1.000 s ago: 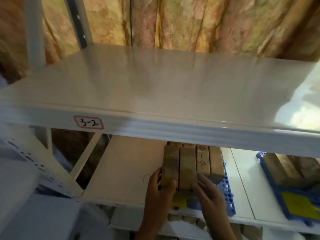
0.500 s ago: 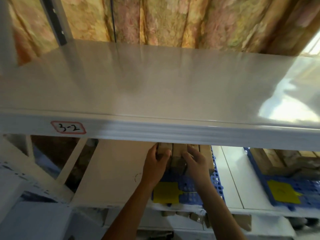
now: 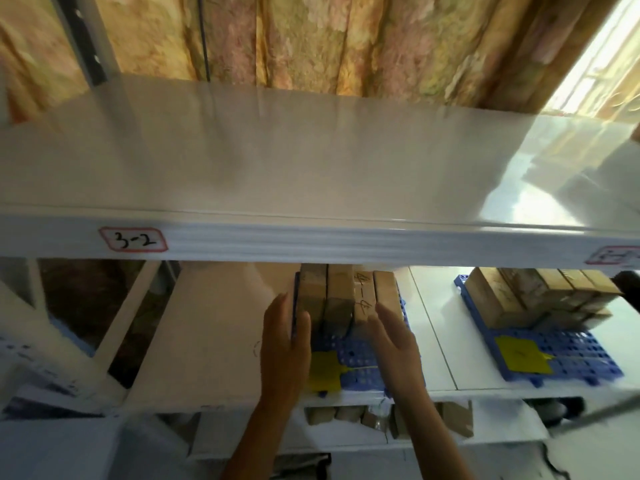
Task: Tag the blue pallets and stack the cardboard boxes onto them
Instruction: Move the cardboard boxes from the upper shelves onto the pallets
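Observation:
A blue pallet (image 3: 360, 358) lies on the middle shelf with a yellow tag (image 3: 323, 372) at its front. Several cardboard boxes (image 3: 343, 299) stand side by side at its back, partly hidden by the shelf above. My left hand (image 3: 285, 348) has straight fingers flat against the pallet's left edge and the leftmost box. My right hand (image 3: 394, 344) hovers with straight fingers just in front of the right boxes, over the pallet. A second blue pallet (image 3: 568, 355) to the right carries its own yellow tag (image 3: 521, 355) and a stack of boxes (image 3: 540, 296).
The white top shelf (image 3: 311, 168) overhangs the work area, its front beam marked with a label "3-2" (image 3: 133, 239). More cardboard boxes (image 3: 388, 419) sit on the shelf below. A patterned curtain (image 3: 311, 36) hangs behind the rack.
My hands have drawn back from the boxes toward the pallet's front and opened out. The boxes now stand at the back of the pallet.

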A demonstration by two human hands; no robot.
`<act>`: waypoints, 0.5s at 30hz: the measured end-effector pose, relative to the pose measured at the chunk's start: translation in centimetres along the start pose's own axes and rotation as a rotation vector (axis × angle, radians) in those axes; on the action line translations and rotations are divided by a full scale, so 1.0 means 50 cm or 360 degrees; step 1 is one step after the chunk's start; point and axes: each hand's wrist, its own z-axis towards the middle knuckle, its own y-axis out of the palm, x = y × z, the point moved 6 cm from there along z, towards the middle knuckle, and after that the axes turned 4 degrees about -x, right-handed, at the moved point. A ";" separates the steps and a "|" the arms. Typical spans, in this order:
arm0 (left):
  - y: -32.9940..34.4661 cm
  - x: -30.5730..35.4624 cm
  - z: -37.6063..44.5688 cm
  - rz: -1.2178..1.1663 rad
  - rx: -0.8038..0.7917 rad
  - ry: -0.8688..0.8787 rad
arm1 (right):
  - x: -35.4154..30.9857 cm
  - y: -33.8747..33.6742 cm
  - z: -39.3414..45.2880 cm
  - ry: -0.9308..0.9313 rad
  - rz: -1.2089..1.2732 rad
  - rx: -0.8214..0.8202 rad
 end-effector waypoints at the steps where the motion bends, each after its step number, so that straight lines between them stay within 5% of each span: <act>1: 0.003 0.015 -0.029 0.0023 0.0004 0.0033 | -0.003 -0.009 -0.024 -0.0018 0.0013 -0.0005; 8: 0.115 0.185 -0.188 -0.0240 -0.0284 0.0103 | -0.038 -0.147 -0.163 -0.0136 0.0276 0.0066; 15: 0.276 0.496 -0.277 -0.0565 -0.0552 0.0371 | -0.160 -0.464 -0.273 -0.0403 0.0302 0.0382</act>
